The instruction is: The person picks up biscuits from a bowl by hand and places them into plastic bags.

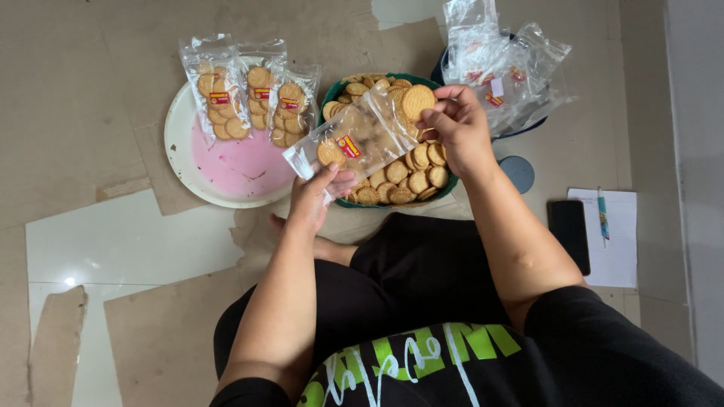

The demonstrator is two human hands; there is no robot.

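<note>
Left hand (317,188) fingers grip a clear bag (354,139); right hand (456,128) fingers pinch 1 biscuit (418,100) at its mouth, above the bowl (445,192).

Place: a home floor (136,241) that is serving as a small packing spot, with the person sitting low on it.
Floor: glossy pale tiles are showing at the lower left of the frame, with flattened cardboard sheets (83,113) lying over them.
Goods: a green bowl (354,202) at top centre is holding loose round biscuits, and a white round tray (181,143) at upper left is carrying filled clear packets (249,94).
Supplies: empty clear bags (505,56) are piling up at upper right.
Records: a dark phone (569,234), a paper sheet (618,256) and a pen (602,215) are lying at the right edge.
</note>
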